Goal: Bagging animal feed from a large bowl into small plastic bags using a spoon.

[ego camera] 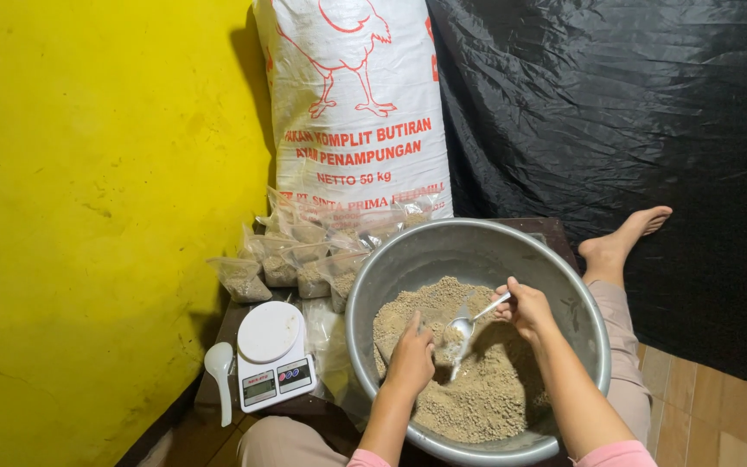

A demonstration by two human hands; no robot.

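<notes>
Right hand [525, 310] gripping a metal spoon [469, 329]; left hand [410, 356] pinching what looks like a clear bag, barely discernible, over gritty tan feed [477, 393] inside a wide steel basin [443, 251]. Left of basin: white digital scale [271, 355], white plastic spoon [220, 367], heaped filled bags [296, 259] on dark desk [228, 322]. Behind: woven sack [356, 104], top cut off. Black plastic sheet [616, 112], glossy, creased.

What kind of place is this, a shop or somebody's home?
Probably a corner of a home used for repacking animal feed. A large feed sack leans against the wall, filled small bags are stacked by a kitchen scale, and a metal basin holds loose feed.
</notes>
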